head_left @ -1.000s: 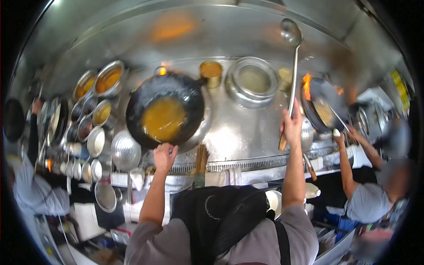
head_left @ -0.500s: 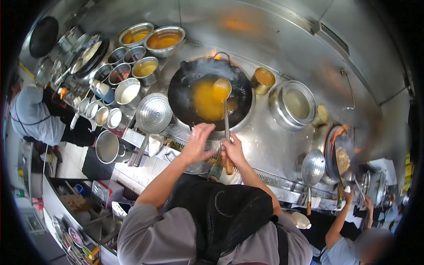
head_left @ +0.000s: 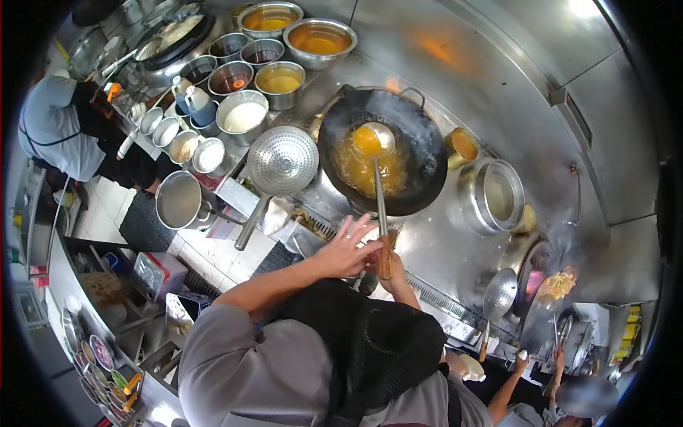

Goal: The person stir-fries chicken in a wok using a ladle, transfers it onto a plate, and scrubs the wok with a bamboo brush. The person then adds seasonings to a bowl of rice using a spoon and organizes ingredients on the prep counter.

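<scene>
My right hand [head_left: 395,274] is closed around the wooden handle of a long ladle [head_left: 379,188]. The ladle's bowl rests over the yellow liquid [head_left: 348,160] in a black wok [head_left: 421,186], and it holds some of that liquid. Just left of the ladle handle is my left hand [head_left: 347,250], its fingers spread and nothing seen in them. Light smoke or steam rises in the wok. Left of the wok lies a perforated strainer [head_left: 283,161], its handle toward the counter's front edge.
Bowls of orange liquid [head_left: 320,43] and several seasoning pots stand at the upper left. Right of the wok are a tin [head_left: 462,147] and a metal pot [head_left: 491,196]. One co-worker [head_left: 60,128] is at left; another at lower right tosses food [head_left: 558,283] over a wok.
Since the first frame the ladle came down from the upper right into the wok, and my left hand left the wok's rim. The view has turned, placing the wok further right.
</scene>
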`<state>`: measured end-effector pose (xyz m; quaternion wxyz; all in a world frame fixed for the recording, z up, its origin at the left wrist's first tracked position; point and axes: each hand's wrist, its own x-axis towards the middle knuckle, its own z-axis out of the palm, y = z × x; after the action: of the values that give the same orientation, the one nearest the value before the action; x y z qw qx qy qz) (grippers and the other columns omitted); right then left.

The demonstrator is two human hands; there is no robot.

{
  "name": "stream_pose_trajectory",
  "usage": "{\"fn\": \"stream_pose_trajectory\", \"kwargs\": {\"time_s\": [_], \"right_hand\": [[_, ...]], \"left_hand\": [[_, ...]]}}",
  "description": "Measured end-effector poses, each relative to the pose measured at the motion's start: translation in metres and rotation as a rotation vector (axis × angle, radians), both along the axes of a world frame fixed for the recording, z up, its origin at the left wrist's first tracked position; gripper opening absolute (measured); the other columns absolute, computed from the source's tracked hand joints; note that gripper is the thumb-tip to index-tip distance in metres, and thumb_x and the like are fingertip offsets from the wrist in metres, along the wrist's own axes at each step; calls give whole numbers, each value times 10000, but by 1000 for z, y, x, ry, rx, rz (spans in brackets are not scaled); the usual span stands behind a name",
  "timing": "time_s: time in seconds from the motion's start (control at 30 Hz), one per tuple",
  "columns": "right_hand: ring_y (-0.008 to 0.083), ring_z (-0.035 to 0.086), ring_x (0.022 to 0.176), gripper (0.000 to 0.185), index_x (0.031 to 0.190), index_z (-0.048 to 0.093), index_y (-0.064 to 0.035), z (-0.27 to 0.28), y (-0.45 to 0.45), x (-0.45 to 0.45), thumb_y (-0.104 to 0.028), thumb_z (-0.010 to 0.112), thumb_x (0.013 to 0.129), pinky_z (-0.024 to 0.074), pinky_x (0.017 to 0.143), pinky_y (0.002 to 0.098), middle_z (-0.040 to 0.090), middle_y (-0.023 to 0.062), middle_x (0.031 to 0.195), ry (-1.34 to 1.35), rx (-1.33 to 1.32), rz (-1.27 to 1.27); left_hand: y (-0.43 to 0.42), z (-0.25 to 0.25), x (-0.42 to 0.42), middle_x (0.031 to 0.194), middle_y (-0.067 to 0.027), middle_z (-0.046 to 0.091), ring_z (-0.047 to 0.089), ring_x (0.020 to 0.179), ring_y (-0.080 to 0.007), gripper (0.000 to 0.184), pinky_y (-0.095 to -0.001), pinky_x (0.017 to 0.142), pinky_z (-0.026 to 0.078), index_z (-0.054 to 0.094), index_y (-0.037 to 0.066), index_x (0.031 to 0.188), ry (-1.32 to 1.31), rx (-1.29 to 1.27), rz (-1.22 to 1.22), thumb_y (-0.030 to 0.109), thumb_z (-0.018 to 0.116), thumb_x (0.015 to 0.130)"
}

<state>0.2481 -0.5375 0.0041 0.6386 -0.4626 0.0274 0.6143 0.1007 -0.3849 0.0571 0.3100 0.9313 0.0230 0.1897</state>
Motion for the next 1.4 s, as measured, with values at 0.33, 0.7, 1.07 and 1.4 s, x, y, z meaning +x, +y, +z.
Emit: {"fn": "stream_pose_trajectory", "kwargs": {"time_s": [0.33, 0.7, 1.07, 1.4], "right_hand": [[243, 622, 849, 592, 1252, 549, 22, 13, -11, -3, -375, 686, 834, 489, 734, 359, 633, 193, 947, -1317, -784, 282], [223, 565, 563, 217, 966, 504, -44, 20, -40, -11, -218, 549, 845, 448, 442, 331, 551, 107, 705, -183, -387, -484], [183, 640, 761, 592, 1406, 400, -69, 86, 158, 89, -257, 609, 884, 532, 616, 310, 631, 124, 964, -1191, -424, 174], [339, 650, 813, 650, 1466, 294, -193, 62, 188, 123, -350, 575, 901, 547, 686, 412, 529, 218, 1166, -2033, -858, 1099]], "left_hand": [[78, 49, 4, 1075, -49, 608, 554, 1172, -260, 307, -497, 1116, 268, 547, 118, 1003, -417, -368, 47, 59, 723, 759], [195, 16, -56, 1008, -115, 647, 633, 983, -227, 166, -376, 943, 462, 478, 44, 1078, -973, -1400, 371, 44, 565, 937], [189, 9, -17, 760, -43, 517, 546, 797, -189, 135, -411, 863, 446, 451, 88, 894, -1132, -1526, 355, 95, 577, 941], [161, 63, -16, 792, -32, 598, 568, 761, -188, 137, -412, 868, 441, 548, 71, 897, -631, -740, -108, 55, 665, 826]]}}
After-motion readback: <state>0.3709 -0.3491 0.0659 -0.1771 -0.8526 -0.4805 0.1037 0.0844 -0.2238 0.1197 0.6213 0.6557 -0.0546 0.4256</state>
